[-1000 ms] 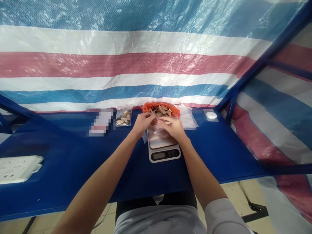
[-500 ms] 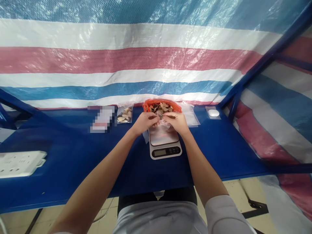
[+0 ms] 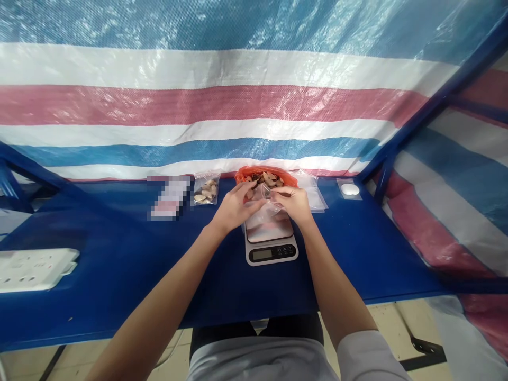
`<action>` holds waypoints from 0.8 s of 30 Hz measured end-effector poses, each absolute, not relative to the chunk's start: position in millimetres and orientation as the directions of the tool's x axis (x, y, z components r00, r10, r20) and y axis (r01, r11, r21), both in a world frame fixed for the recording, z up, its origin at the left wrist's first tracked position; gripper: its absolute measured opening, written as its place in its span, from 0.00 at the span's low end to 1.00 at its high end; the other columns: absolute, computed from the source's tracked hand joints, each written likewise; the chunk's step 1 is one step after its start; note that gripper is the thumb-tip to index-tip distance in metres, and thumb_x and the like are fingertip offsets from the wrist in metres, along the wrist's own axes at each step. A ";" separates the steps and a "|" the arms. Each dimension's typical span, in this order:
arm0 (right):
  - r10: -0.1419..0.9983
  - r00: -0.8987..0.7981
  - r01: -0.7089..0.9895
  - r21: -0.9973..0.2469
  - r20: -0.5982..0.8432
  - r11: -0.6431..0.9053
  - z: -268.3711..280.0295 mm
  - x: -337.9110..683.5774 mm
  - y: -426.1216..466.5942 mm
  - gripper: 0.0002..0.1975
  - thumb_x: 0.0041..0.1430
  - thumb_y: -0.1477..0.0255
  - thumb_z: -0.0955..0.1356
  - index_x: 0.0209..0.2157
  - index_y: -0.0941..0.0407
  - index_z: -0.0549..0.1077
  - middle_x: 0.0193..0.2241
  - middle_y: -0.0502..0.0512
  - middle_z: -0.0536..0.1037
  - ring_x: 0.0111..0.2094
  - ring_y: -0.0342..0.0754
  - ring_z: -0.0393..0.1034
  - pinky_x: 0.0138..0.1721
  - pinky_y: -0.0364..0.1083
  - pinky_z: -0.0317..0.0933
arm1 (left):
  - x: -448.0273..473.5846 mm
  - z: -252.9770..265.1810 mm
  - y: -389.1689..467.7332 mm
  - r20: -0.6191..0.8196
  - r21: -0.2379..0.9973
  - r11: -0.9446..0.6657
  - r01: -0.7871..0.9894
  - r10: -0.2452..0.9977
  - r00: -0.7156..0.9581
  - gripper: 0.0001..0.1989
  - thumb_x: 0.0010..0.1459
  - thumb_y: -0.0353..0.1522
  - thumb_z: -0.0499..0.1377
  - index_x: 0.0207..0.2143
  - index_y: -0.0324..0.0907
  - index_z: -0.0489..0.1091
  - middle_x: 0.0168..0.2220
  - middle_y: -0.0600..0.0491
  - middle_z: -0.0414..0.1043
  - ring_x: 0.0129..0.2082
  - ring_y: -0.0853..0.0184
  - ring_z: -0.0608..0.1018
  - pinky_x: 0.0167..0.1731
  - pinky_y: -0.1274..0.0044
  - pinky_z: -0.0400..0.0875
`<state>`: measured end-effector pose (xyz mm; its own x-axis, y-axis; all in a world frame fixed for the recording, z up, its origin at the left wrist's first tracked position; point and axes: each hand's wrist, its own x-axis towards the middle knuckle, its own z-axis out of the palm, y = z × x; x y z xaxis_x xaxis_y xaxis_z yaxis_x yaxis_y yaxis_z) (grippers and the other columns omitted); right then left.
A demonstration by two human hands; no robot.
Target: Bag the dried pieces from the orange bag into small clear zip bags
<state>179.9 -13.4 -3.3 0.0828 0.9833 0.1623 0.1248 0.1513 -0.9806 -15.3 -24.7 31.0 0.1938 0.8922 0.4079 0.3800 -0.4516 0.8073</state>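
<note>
A small clear plastic bag is over the steel plate of a white kitchen scale. My right hand pinches the bag's rim between thumb and fingers. On the other side, my left hand has its thumb and fingers spread, the thumb tip beside the bag; whether it touches the plastic I cannot tell. Just behind both hands lies an orange-red plastic bag, open at the top and full of brown, flat, shell-like pieces. The scale's display shows no readable figures.
Left of the scale lies a clear zip bag with pale pieces, near a blurred-out item. Clear flat bags and a small packet with a white round item lie right. A power strip sits on the blue table.
My left hand's fingers have spread apart from their pinch at the bag. My right hand still grips the bag. The whole view has shifted slightly downward.
</note>
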 end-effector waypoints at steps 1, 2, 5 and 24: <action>0.983 0.086 0.136 -0.979 0.162 0.150 -3.1 178.7 -13.6 0.09 0.48 0.65 0.74 0.32 0.53 0.84 0.26 0.51 0.83 0.29 0.51 0.79 0.34 0.49 0.75 | -12.9 27.3 -26.6 0.404 0.815 -0.450 0.366 0.893 0.200 0.30 0.45 0.42 0.72 0.51 0.44 0.75 0.54 0.43 0.74 0.56 0.51 0.74 0.60 0.66 0.65; 0.984 0.086 0.142 -0.979 0.159 0.146 -2.9 177.5 -13.7 0.09 0.48 0.66 0.74 0.32 0.53 0.84 0.27 0.51 0.83 0.29 0.52 0.79 0.34 0.49 0.75 | -10.7 23.0 -27.8 0.398 0.808 -0.456 0.372 0.889 0.225 0.37 0.44 0.43 0.73 0.56 0.43 0.71 0.59 0.41 0.70 0.61 0.49 0.70 0.63 0.63 0.61; 0.984 0.083 0.141 -0.979 0.161 0.148 -1.6 174.0 -14.5 0.08 0.49 0.66 0.74 0.32 0.53 0.84 0.28 0.52 0.84 0.31 0.53 0.80 0.37 0.51 0.76 | -4.5 9.3 -28.1 0.392 0.751 -0.504 0.425 0.860 0.326 0.52 0.42 0.45 0.74 0.66 0.40 0.59 0.67 0.36 0.59 0.68 0.45 0.61 0.66 0.57 0.54; 0.955 -0.007 0.335 -0.899 0.297 0.282 31.6 183.0 -7.7 0.12 0.56 0.66 0.73 0.42 0.51 0.84 0.40 0.51 0.85 0.41 0.54 0.80 0.48 0.52 0.74 | -2.0 -12.3 -10.0 0.518 0.539 -0.535 0.650 0.819 0.245 0.40 0.51 0.41 0.69 0.63 0.41 0.59 0.58 0.40 0.70 0.59 0.49 0.72 0.59 0.58 0.69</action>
<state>183.0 -7.7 31.6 -0.0069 0.9550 0.2965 0.3349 0.2816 -0.8992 -2.0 -10.0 -12.3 0.2453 0.8195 0.5180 0.6503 -0.5353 0.5391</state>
